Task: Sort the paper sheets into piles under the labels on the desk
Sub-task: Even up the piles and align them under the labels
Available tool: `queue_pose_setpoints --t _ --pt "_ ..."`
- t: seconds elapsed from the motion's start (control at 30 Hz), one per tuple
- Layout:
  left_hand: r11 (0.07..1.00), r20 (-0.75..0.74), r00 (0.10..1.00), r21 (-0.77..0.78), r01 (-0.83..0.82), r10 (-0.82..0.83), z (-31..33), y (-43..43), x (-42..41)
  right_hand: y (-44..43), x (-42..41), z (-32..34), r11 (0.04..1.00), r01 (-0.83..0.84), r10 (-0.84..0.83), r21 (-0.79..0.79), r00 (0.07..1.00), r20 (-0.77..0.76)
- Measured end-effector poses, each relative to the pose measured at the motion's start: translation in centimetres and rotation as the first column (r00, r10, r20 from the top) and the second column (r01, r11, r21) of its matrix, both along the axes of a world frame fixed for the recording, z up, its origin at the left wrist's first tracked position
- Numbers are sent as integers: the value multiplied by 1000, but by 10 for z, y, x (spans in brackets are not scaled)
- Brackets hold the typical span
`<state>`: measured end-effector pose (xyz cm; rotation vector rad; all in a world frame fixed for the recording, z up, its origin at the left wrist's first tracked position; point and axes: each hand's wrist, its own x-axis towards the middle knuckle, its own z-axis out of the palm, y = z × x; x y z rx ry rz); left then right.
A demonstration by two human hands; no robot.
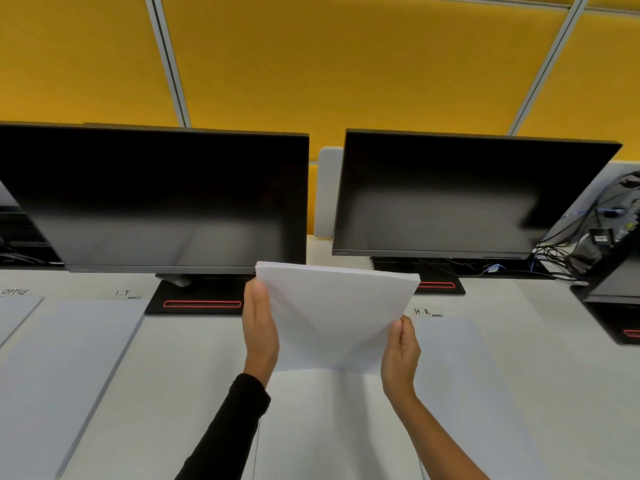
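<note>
A stack of white paper sheets point(332, 313) is held up above the desk's middle, tilted toward me. My left hand point(259, 330) grips its left edge, thumb on top. My right hand point(401, 355) pinches its lower right corner. Handwritten labels lie on the desk: "OFFICE" point(15, 292) at far left, "I.T" point(124, 294) left of centre, "H.R" point(426, 312) at right. A pile of sheets point(69, 368) lies under "I.T", another pile point(467, 375) under "H.R", a sheet point(14, 317) under "OFFICE", and a further pile point(329, 427) lies on the desk below my hands.
Two dark monitors point(162, 199) point(460, 192) stand at the back on black bases with red stripes point(202, 303). A tangle of cables and a black computer box point(606, 258) crowd the right edge. Yellow partition panels rise behind.
</note>
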<state>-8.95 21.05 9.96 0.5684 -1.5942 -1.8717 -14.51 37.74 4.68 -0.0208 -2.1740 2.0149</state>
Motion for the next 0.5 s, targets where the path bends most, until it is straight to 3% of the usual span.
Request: queue_pose_setpoints --t 0.13,0.5 --pt "993 107 994 -116 10 2 -22 -3 6 6 1 -9 999 -9 8 46 1000 20" --pt "977 236 971 -213 22 30 -58 -15 22 17 2 -22 994 23 -28 106 998 51"
